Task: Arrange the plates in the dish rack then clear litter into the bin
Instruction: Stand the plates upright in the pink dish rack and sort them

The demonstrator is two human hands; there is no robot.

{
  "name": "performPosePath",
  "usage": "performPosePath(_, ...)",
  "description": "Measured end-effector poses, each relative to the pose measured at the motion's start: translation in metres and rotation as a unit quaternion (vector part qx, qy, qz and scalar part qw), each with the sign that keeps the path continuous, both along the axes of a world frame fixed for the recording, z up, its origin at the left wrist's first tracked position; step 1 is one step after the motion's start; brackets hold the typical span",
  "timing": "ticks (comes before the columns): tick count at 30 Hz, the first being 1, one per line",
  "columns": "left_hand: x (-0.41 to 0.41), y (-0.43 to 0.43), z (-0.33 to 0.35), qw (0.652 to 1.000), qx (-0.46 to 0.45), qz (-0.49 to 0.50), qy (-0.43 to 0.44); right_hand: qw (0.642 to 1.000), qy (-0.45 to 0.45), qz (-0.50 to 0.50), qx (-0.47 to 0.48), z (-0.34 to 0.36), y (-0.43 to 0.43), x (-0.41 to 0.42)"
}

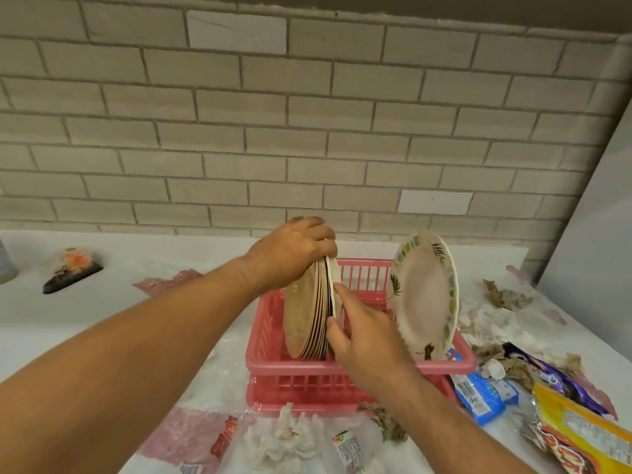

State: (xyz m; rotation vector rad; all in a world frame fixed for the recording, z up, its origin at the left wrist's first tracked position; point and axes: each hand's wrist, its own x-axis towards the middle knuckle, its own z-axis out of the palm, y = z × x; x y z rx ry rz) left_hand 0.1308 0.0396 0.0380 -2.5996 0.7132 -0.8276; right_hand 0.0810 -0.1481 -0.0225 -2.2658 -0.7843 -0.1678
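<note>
While my left hand (294, 251) curls over the top of the stack of plates (304, 319), holding it on edge at the left end of the dish rack (273, 364), my right hand (369, 336) pinches the rim of the white plate (333, 271) between thumb and forefinger, against the stack's right face. I judge I'm partway through racking; the floral plate (424, 295) leans at the rack's right end. Next I'd seat the white plate upright and release gently, so the stack doesn't tip. Litter waits untouched: crumpled tissue (284, 436) near the counter's (102, 319) front edge, a blue wrapper (478, 395) by the rack's front right corner. I see no bin.
</note>
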Motion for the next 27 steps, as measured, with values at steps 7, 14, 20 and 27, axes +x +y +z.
performPosePath(7,-0.011,0.021,-0.023,0.987,-0.136,0.057,0.058,0.999,-0.019,-0.037,-0.005,0.004,0.015,-0.003)
performPosePath(14,-0.017,0.029,-0.029,0.957,-0.204,0.086,0.189,0.996,-0.029,-0.072,-0.036,0.004,0.026,0.004)
performPosePath(20,-0.019,0.037,-0.01,0.858,-0.414,0.024,0.304,0.993,-0.007,-0.113,-0.038,0.0,0.026,0.009)
performPosePath(27,-0.018,0.026,-0.018,0.885,-0.429,0.03,0.178,0.989,-0.008,-0.148,-0.024,-0.002,0.039,0.017)
